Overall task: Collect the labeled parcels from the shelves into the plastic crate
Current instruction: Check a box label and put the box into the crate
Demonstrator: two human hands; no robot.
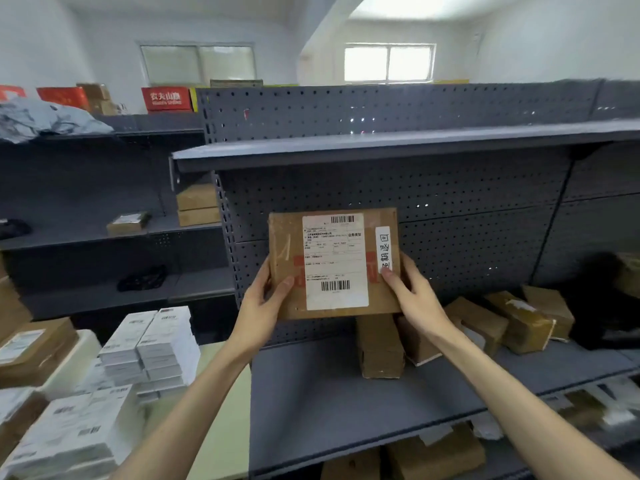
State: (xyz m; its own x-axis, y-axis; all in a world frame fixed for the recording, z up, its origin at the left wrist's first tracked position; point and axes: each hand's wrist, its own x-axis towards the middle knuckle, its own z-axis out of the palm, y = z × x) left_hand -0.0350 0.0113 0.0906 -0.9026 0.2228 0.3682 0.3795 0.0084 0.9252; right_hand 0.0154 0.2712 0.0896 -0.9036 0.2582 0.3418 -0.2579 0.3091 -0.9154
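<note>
Above the grey shelf (329,393), we hold one labeled parcel (284,244) upright, printed face toward us, presumably so the label can be checked. Our left hand (263,299) and right hand (414,296) each grip a lower side edge, thumb on the front, fingers wrapped round the edge, leaving most text uncovered. Count: two stickers on the parcel, one large waybill (334,261) and one narrow strip (383,249). At least five brown boxes (381,348) lie on that shelf. We cannot identify the crate.
</note>
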